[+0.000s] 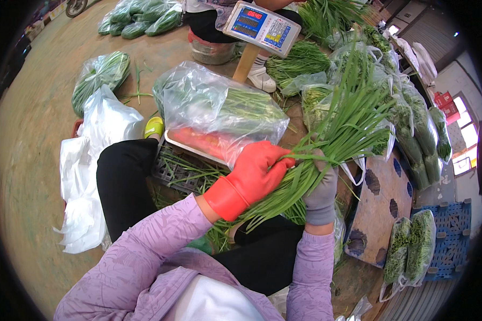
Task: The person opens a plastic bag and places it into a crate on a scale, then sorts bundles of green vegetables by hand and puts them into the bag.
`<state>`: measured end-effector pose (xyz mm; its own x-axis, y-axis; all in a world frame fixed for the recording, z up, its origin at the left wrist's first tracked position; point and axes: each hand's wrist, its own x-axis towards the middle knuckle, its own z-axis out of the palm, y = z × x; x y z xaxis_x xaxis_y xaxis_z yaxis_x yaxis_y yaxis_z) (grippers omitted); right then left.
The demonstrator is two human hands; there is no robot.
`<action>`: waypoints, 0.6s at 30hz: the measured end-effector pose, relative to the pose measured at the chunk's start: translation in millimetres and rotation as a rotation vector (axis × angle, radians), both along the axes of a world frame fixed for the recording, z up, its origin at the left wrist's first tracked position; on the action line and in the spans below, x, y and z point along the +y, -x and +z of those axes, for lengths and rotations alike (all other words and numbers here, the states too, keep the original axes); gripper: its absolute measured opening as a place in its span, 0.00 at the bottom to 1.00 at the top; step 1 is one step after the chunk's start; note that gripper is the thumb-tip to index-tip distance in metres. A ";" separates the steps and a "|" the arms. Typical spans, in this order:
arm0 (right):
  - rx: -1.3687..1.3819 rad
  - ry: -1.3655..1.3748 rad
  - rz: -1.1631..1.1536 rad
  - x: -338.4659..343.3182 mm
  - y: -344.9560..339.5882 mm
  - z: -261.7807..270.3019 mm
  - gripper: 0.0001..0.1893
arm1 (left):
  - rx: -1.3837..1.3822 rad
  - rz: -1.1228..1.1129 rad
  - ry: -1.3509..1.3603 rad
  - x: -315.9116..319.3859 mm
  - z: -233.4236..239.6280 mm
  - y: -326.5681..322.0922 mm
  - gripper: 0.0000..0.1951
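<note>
My right hand (320, 192), in a grey knit glove, grips a thick bunch of long flat green leaves, likely Chinese chives (345, 128). The bunch slants from above my lap up to the right. My left hand (253, 174), in a red rubber glove, pinches a few blades of the bunch beside the right hand; its fingertips are partly covered by leaves. Just beyond the left hand, a clear plastic bag of greens (225, 104) lies on the tray of an electronic scale (263, 28). Loose leaves (221, 228) lie below, between my legs.
White plastic bags (80, 180) are piled at left, near a bagged bunch (100, 78). Another person sits behind the scale on a bucket (212, 48). Bagged greens (413, 120) line the right, with a wooden board (379, 212) and blue plastic pallet (452, 240) nearer. A black crate (176, 170) stands under the scale.
</note>
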<state>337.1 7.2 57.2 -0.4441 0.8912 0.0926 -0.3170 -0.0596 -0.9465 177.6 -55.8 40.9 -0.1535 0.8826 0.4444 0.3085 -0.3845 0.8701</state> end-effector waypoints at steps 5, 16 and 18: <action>0.123 0.186 0.038 6.6 -7.8 -3.0 0.18 | -0.635 -0.135 0.298 -11.9 0.7 -3.1 0.12; 0.295 0.403 0.206 -4.2 0.2 -3.4 0.19 | 0.003 -0.169 0.158 0.9 -5.8 4.7 0.15; 0.205 0.349 0.111 -16.9 15.0 9.4 0.21 | 0.063 -0.164 0.150 0.8 -6.7 5.7 0.16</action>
